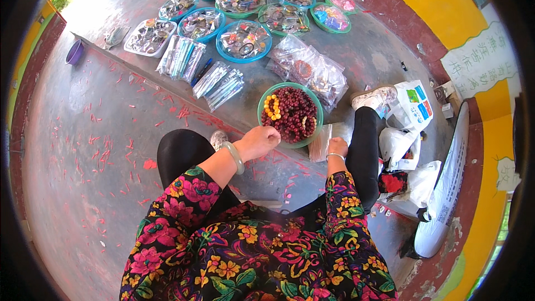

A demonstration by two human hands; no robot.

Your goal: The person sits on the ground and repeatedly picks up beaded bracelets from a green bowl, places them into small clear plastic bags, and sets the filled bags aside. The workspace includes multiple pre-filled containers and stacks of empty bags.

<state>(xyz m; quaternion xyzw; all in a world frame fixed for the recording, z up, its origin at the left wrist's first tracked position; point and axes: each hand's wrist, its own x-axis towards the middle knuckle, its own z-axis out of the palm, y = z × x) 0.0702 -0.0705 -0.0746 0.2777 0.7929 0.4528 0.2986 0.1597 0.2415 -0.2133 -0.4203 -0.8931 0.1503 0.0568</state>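
Between my legs stands a green plastic bowl full of dark red bead bracelets. A yellow bead bracelet lies among them on the left side. My left hand, with a pale bangle on its wrist, is closed at the bowl's near-left rim. What it holds, if anything, cannot be made out. To the right of the bowl is a stack of clear plastic bags. My right hand is closed at the right edge of this stack, with its fingertips on the bags.
Ahead are packs of pens, bagged goods and several basins of small bagged items. White carrier bags stand right of my right leg. A purple bowl sits far left. Red scraps litter the concrete floor.
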